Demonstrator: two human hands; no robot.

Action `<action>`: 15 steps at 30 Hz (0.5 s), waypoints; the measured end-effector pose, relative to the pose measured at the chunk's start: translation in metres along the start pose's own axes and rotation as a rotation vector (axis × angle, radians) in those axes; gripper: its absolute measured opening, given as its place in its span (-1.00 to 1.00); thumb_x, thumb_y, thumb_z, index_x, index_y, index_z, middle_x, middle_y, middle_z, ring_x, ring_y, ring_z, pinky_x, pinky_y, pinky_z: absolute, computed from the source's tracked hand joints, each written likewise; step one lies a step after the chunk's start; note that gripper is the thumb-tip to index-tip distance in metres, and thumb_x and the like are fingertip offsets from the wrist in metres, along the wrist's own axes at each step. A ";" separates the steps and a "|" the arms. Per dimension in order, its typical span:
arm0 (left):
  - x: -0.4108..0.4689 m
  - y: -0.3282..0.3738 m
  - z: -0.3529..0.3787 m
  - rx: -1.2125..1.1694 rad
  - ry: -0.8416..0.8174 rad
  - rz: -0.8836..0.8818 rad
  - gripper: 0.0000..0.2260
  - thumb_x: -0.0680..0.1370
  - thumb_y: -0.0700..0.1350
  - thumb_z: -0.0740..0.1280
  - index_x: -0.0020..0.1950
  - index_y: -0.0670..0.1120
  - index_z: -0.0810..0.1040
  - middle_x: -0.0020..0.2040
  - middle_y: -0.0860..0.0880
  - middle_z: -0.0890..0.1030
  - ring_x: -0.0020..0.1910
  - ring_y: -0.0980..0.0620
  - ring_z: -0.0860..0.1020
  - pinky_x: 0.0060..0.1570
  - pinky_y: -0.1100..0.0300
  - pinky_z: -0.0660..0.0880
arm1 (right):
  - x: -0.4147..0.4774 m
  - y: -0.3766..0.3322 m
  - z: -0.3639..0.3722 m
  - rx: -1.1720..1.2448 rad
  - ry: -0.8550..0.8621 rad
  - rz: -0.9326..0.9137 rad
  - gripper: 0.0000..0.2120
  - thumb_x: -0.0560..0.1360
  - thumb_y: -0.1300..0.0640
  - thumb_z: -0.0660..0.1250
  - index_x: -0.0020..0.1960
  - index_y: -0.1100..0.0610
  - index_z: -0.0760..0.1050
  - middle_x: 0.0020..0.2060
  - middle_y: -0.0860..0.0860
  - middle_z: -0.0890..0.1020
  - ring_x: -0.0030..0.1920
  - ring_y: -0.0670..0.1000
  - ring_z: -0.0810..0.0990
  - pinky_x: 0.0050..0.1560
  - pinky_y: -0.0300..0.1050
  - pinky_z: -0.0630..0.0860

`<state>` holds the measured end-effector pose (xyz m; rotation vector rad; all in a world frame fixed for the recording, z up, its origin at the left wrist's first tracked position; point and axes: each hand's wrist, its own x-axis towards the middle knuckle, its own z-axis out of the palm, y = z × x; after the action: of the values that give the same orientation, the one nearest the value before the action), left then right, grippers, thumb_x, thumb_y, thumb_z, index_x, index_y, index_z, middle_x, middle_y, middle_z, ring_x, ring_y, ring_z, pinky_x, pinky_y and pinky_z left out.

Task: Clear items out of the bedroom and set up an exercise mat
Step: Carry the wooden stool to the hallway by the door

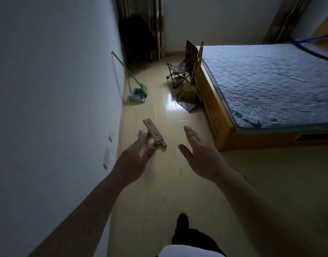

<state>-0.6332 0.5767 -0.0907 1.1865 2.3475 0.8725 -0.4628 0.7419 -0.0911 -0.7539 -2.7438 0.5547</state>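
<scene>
The left grip (134, 160) and right grip (201, 156) are open and empty, near the wooden piece (153, 132) on the floor (159, 182) at centre. The chair (181, 65) and broom (144, 89), upper centre, are uncleared and no mat is visible: the task seems hardly begun.

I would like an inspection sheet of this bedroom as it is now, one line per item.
Surface: glossy beige floor, a few dark marks.
Job's things: wooden piece lying on the floor near the left wall; folding chair beside the bed; exercise mat, nothing seen.
Clutter: green broom and dustpan against the left wall.
Hands: left hand and right hand open, stretched forward, holding nothing.
Cables: blue hose or cord on the mattress's far corner.
Surroundings: bed with bare mattress, curtains, wall sockets.
</scene>
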 end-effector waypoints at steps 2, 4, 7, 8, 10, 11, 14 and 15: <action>0.045 -0.011 0.002 0.002 -0.006 0.002 -0.46 0.64 0.14 0.18 0.59 0.01 0.20 0.53 -0.05 0.33 0.47 -0.07 0.37 0.27 0.20 0.31 | 0.044 0.016 0.013 0.020 0.001 0.009 -0.34 0.65 -0.18 0.03 0.63 0.10 -0.03 0.60 0.02 0.13 0.58 -0.02 0.09 0.51 0.00 0.28; 0.091 -0.021 0.004 0.005 -0.010 -0.017 -0.47 0.64 0.13 0.18 0.58 -0.01 0.23 0.52 -0.06 0.35 0.47 -0.07 0.38 0.26 0.20 0.31 | 0.091 0.033 0.024 0.038 -0.009 0.020 -0.36 0.66 -0.16 0.06 0.63 0.09 -0.03 0.60 0.01 0.13 0.58 -0.02 0.10 0.50 -0.05 0.26; 0.161 -0.037 0.005 -0.026 -0.032 -0.089 -0.48 0.64 0.14 0.18 0.58 0.00 0.24 0.51 -0.07 0.36 0.46 -0.08 0.39 0.33 0.07 0.37 | 0.166 0.058 0.037 0.082 -0.058 0.016 -0.37 0.67 -0.14 0.06 0.63 0.08 -0.04 0.60 0.00 0.12 0.58 -0.04 0.09 0.48 -0.13 0.20; 0.190 -0.043 0.004 -0.034 -0.033 -0.119 -0.48 0.64 0.14 0.19 0.57 0.00 0.25 0.51 -0.07 0.38 0.45 -0.07 0.40 0.31 0.08 0.38 | 0.199 0.067 0.041 0.100 -0.091 0.015 -0.37 0.67 -0.14 0.06 0.63 0.07 -0.04 0.60 -0.01 0.11 0.58 -0.05 0.09 0.48 -0.13 0.20; 0.227 -0.048 -0.001 -0.025 -0.039 -0.157 -0.49 0.64 0.15 0.19 0.56 0.01 0.28 0.49 -0.06 0.41 0.41 -0.05 0.44 0.25 0.13 0.39 | 0.242 0.077 0.043 0.113 -0.130 0.008 -0.38 0.67 -0.14 0.06 0.63 0.06 -0.04 0.60 -0.03 0.11 0.58 -0.06 0.10 0.48 -0.12 0.21; 0.251 -0.052 -0.005 -0.027 -0.041 -0.178 -0.49 0.63 0.15 0.20 0.55 0.02 0.29 0.47 -0.06 0.43 0.40 -0.04 0.45 0.24 0.14 0.40 | 0.269 0.083 0.044 0.121 -0.156 0.005 -0.38 0.67 -0.14 0.06 0.63 0.05 -0.04 0.60 -0.04 0.11 0.57 -0.05 0.11 0.47 -0.11 0.22; 0.306 -0.057 -0.016 -0.060 -0.029 -0.240 -0.51 0.63 0.16 0.20 0.53 0.02 0.32 0.44 -0.08 0.47 0.38 -0.03 0.47 0.27 0.08 0.44 | 0.332 0.095 0.044 0.118 -0.227 -0.009 -0.38 0.67 -0.14 0.07 0.63 0.03 -0.05 0.60 -0.05 0.12 0.57 -0.03 0.15 0.47 -0.08 0.26; 0.323 -0.060 -0.020 -0.082 -0.027 -0.259 -0.51 0.63 0.16 0.20 0.53 0.02 0.33 0.43 -0.08 0.48 0.38 -0.03 0.47 0.28 0.06 0.45 | 0.353 0.097 0.045 0.114 -0.245 -0.010 -0.38 0.67 -0.15 0.06 0.63 0.02 -0.05 0.60 -0.05 0.12 0.57 -0.03 0.16 0.46 -0.07 0.28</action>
<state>-0.8666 0.8057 -0.1307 0.8324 2.3518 0.8469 -0.7302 0.9936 -0.1263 -0.6857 -2.9028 0.8442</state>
